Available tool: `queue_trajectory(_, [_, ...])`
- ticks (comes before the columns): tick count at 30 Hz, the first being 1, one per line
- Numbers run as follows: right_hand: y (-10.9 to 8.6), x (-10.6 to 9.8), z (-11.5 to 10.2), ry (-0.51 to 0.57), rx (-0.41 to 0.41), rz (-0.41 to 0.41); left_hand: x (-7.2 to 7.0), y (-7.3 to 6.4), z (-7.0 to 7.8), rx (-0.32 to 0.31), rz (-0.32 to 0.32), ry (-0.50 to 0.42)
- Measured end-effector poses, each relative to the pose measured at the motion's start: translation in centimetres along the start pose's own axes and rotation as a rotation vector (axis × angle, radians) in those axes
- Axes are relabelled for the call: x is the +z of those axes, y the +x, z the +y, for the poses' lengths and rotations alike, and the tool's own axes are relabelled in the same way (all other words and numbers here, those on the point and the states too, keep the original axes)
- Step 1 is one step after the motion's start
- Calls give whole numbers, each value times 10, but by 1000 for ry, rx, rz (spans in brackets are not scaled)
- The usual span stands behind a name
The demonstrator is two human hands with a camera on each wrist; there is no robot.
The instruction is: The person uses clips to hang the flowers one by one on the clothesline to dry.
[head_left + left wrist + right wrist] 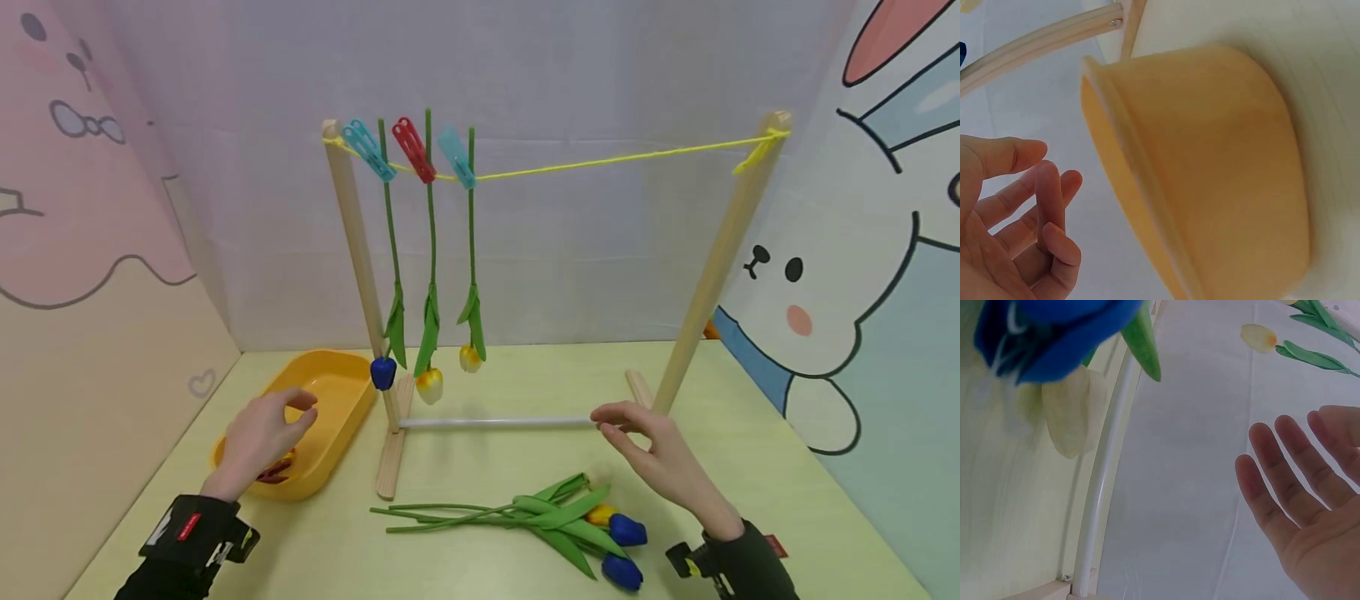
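My left hand (pixel 262 433) hovers over the near part of a yellow plastic basin (pixel 330 408), fingers loosely curled around nothing. Small dark red and yellow pieces (pixel 277 469) lie in the basin, partly hidden by that hand. Above the right side of the table, my right hand (pixel 652 454) has relaxed fingers and holds nothing. Close by on the table lies a bunch of artificial tulips (pixel 558 514) with blue, yellow and whitish blossoms. Three tulips hang upside down from a yellow string (pixel 600 160), one blue (pixel 383 373) and two yellow-white, pinned by two blue clothespins (pixel 367 150) and a red clothespin (pixel 414 150).
The string runs between a left wooden post (pixel 352 217) and a right wooden post (pixel 720 258). A white rod (pixel 495 423) joins their feet low over the table. Cartoon-printed panels (pixel 840 333) stand on both sides, with a pale curtain (pixel 585 267) behind.
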State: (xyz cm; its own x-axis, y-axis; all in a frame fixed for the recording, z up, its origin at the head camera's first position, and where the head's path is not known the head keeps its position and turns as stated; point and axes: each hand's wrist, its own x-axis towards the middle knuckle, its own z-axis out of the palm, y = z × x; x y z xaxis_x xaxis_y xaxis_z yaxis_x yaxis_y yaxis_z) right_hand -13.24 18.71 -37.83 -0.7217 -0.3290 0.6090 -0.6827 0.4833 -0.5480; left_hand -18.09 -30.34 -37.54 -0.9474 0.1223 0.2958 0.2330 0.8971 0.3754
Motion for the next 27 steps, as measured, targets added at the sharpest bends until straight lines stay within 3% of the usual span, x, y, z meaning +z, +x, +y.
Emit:
queue_trajectory(9, [-5,1,3,15,28,-33,8,-1,-12,-2,-40,40])
queue_trajectory(18, [-7,2,5,30,28,-41,16,4,-10,-91,-152,22])
queue_trajectory(27, [-7,2,5,42,27,-44,19,4,-8,-92,-181,-5])
